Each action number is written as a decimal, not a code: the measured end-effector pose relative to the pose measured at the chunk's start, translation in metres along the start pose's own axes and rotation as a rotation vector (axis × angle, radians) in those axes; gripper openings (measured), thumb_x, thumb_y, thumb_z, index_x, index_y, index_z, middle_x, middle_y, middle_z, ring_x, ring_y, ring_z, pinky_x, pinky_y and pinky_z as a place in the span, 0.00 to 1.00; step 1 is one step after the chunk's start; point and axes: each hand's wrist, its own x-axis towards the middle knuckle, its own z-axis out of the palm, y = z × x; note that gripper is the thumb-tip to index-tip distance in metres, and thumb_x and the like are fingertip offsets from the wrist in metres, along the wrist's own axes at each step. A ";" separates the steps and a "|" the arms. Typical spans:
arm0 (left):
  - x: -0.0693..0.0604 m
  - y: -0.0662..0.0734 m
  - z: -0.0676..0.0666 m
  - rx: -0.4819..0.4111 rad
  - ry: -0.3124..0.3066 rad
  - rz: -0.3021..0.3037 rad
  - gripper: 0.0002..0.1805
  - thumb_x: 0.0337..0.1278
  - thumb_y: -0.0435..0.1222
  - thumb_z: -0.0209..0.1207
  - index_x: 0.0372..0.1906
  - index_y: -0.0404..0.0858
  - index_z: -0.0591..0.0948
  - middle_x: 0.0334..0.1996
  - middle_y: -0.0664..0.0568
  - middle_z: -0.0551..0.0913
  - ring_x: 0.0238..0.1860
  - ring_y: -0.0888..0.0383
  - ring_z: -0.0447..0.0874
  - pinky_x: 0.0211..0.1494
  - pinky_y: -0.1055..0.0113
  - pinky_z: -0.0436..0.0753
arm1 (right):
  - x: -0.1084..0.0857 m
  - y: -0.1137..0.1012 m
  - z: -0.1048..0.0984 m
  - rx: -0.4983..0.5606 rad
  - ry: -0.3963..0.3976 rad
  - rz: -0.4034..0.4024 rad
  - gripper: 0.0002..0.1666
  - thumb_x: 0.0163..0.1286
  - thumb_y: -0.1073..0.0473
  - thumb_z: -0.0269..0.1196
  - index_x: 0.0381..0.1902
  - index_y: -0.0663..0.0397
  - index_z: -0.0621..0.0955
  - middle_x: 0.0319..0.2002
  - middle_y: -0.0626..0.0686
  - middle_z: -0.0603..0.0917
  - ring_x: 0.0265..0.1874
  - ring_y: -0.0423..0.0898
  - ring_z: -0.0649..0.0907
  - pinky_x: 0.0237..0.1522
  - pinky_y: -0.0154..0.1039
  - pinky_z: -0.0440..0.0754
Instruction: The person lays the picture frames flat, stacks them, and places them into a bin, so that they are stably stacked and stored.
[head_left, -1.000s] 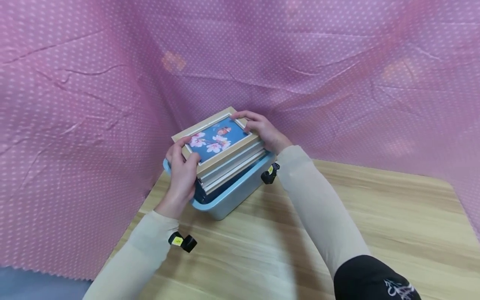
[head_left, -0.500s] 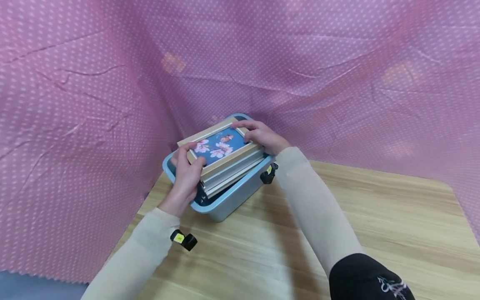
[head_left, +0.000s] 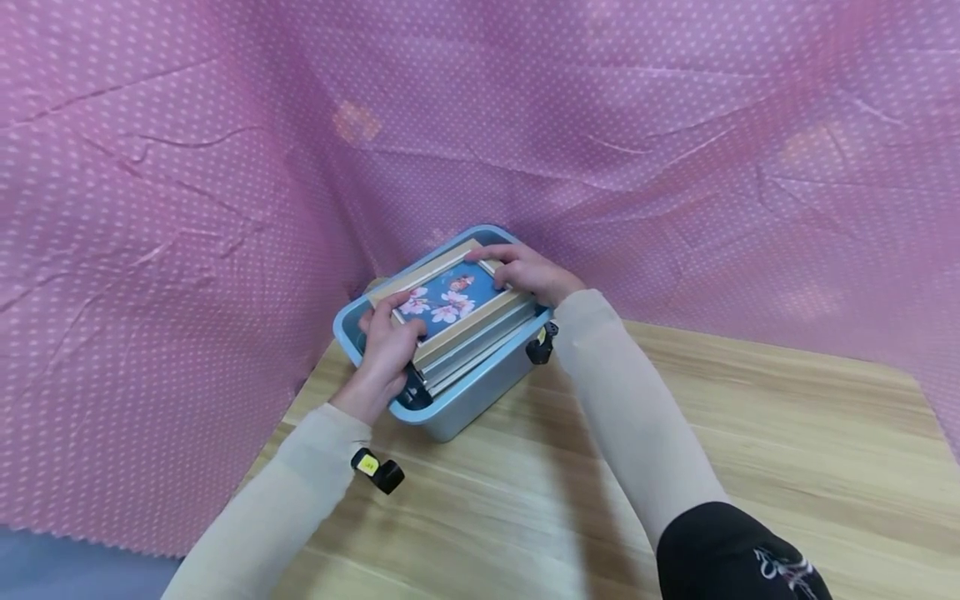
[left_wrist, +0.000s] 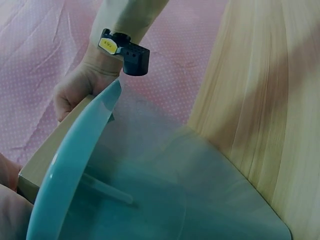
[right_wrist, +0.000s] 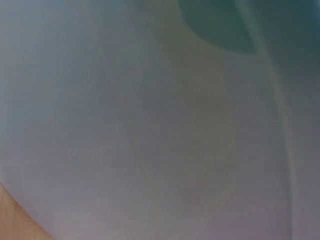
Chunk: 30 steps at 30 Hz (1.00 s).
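Observation:
A stack of picture frames [head_left: 454, 302] lies tilted inside a light blue plastic tub [head_left: 468, 410]. The top one has a pale wood border around a blue print of pink blossoms and a butterfly. At the stack's near-left end, my left hand [head_left: 386, 354] holds it, thumb and fingers over the border. My right hand [head_left: 531, 273] grips the far-right end, its fingertips on the border. Beneath, edges of silvery and white frames show. In the left wrist view, the tub's rim [left_wrist: 75, 150] crosses before a frame's beige edge [left_wrist: 60, 135]. The right wrist view holds mostly blurred tub wall [right_wrist: 125, 125].
The tub stands on a wood-grain table [head_left: 750, 417], close to its back-left corner. A pink dotted cloth [head_left: 600, 125] hangs behind and to the left. A small black camera [head_left: 378, 471] is strapped to each wrist.
Both hands have lowered the stack of picture frames deeper into the tub, the left hand shifting rightward with it. More of the tub's far rim now shows.

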 end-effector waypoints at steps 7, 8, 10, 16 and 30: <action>0.000 0.000 0.001 0.044 -0.004 -0.036 0.42 0.60 0.25 0.59 0.81 0.46 0.68 0.83 0.40 0.42 0.78 0.39 0.57 0.83 0.52 0.66 | 0.004 0.002 0.000 -0.027 0.005 0.028 0.39 0.61 0.65 0.64 0.69 0.29 0.84 0.85 0.49 0.59 0.77 0.56 0.60 0.80 0.60 0.62; 0.000 0.000 0.001 0.045 -0.002 -0.037 0.42 0.59 0.25 0.59 0.81 0.46 0.68 0.83 0.40 0.42 0.78 0.39 0.57 0.83 0.52 0.66 | 0.005 0.002 0.000 -0.029 0.005 0.032 0.39 0.61 0.65 0.64 0.69 0.28 0.84 0.85 0.49 0.59 0.77 0.56 0.61 0.80 0.60 0.62; 0.001 0.000 0.000 0.052 -0.003 -0.039 0.42 0.60 0.25 0.60 0.81 0.46 0.68 0.83 0.40 0.43 0.77 0.39 0.57 0.83 0.51 0.66 | 0.005 0.002 0.001 -0.034 0.006 0.036 0.39 0.61 0.65 0.64 0.69 0.27 0.84 0.85 0.49 0.59 0.77 0.56 0.60 0.80 0.61 0.62; 0.005 0.000 -0.002 0.057 -0.009 -0.049 0.43 0.60 0.25 0.59 0.82 0.45 0.67 0.80 0.39 0.47 0.76 0.39 0.58 0.82 0.52 0.68 | 0.008 0.000 0.003 -0.048 -0.010 0.044 0.39 0.62 0.64 0.64 0.69 0.26 0.83 0.86 0.49 0.58 0.78 0.57 0.59 0.81 0.63 0.61; 0.012 -0.002 -0.002 -0.052 -0.131 -0.147 0.44 0.70 0.32 0.57 0.87 0.45 0.55 0.84 0.41 0.42 0.76 0.39 0.68 0.80 0.46 0.76 | 0.009 0.004 0.008 -0.087 -0.193 0.083 0.36 0.77 0.59 0.57 0.81 0.42 0.71 0.86 0.54 0.62 0.86 0.58 0.60 0.83 0.72 0.60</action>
